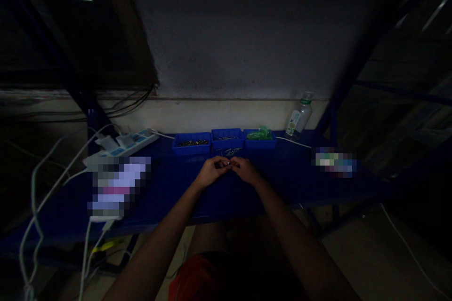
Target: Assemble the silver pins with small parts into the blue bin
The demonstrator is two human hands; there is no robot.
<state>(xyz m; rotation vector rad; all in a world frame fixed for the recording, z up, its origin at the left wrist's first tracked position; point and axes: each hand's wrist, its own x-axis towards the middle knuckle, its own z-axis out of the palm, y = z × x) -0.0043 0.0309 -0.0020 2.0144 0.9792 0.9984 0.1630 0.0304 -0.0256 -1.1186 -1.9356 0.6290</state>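
My left hand [213, 170] and my right hand [243, 169] meet over the middle of the blue table, fingertips pinched together. Between them shows a tiny pale, shiny piece [228, 163], too small and dark to name. Just beyond the fingers, several thin metal pins [233, 152] lie loose on the tabletop. Behind these stand three blue bins in a row. The left bin [192, 149] holds small brassy parts, the middle bin [228, 143] holds thin metal pieces, and the right bin [259, 143] holds a green plastic bag [260, 134].
A white power strip [120, 148] with plugs and cables lies at the left, near a blurred-out lit device [118, 188]. A clear bottle [298, 117] stands back right by the wall. Another blurred item [335, 162] lies at the right. Blue frame posts rise on both sides.
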